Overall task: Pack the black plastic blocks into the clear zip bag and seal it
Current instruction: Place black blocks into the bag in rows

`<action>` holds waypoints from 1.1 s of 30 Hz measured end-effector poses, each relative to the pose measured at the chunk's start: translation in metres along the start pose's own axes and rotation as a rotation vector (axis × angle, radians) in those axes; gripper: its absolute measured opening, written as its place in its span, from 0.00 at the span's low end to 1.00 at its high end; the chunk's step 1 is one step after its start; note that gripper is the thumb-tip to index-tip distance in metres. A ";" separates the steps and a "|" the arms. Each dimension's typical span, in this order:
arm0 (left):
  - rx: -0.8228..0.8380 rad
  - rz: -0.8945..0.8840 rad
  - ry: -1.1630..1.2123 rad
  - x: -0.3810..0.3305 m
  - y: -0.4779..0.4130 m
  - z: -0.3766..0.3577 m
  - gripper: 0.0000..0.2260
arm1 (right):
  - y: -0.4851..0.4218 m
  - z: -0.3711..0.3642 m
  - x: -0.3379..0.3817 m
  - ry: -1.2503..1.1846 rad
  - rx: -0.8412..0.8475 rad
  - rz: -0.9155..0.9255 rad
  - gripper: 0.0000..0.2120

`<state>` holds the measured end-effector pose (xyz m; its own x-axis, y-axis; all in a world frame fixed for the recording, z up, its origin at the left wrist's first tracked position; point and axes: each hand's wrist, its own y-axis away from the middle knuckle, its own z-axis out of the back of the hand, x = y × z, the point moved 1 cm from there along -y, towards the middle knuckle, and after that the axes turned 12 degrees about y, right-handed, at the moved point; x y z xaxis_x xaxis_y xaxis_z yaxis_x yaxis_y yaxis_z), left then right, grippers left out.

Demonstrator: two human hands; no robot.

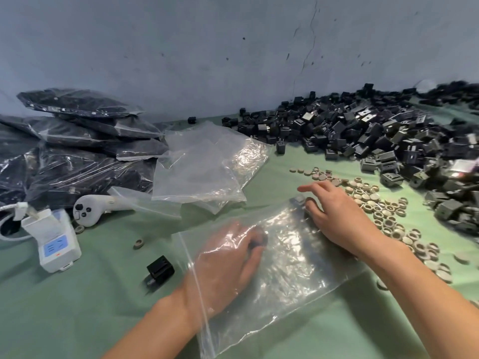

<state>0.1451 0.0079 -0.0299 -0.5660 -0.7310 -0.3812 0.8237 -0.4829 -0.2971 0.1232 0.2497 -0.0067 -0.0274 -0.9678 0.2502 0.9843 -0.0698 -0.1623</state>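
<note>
Green cloth [90,301] covers the table, grey cracked wall [207,47] behind. Clear zip bag [293,268] lies flat near the front edge. Left hand [228,263] is inside the bag, seen through the plastic, fingers curled around something dark at its fingertips; too blurred to name. Right hand [337,216] rests on the bag's far corner, fingers loosely spread, touching a small block there; can't tell if it grips it. Big pile of black blocks [375,141] sits far right, tan rings [383,211] scattered just beside the right hand. One stray block [160,268] lies left of the bag. Filled bags [77,151] stacked far left, empty bags [207,164] in the middle, white charger [55,239] and white controller [90,208] near the left.
</note>
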 end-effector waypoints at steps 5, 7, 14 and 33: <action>0.130 -0.170 0.044 0.000 -0.008 0.009 0.15 | -0.003 -0.005 -0.009 -0.079 0.110 0.035 0.21; 0.199 -0.149 0.002 0.001 -0.016 0.002 0.19 | -0.005 -0.009 -0.011 -0.071 0.155 0.040 0.21; 0.347 -0.004 -0.095 -0.004 -0.043 -0.019 0.20 | -0.007 -0.018 -0.017 -0.019 0.213 0.041 0.22; 0.339 -0.095 0.078 -0.008 -0.056 -0.034 0.21 | 0.002 -0.013 -0.019 -0.068 0.117 0.073 0.05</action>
<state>0.1026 0.0570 -0.0399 -0.6305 -0.6427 -0.4352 0.7242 -0.6889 -0.0318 0.1234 0.2648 -0.0238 0.0527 -0.9503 0.3069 0.9970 0.0324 -0.0709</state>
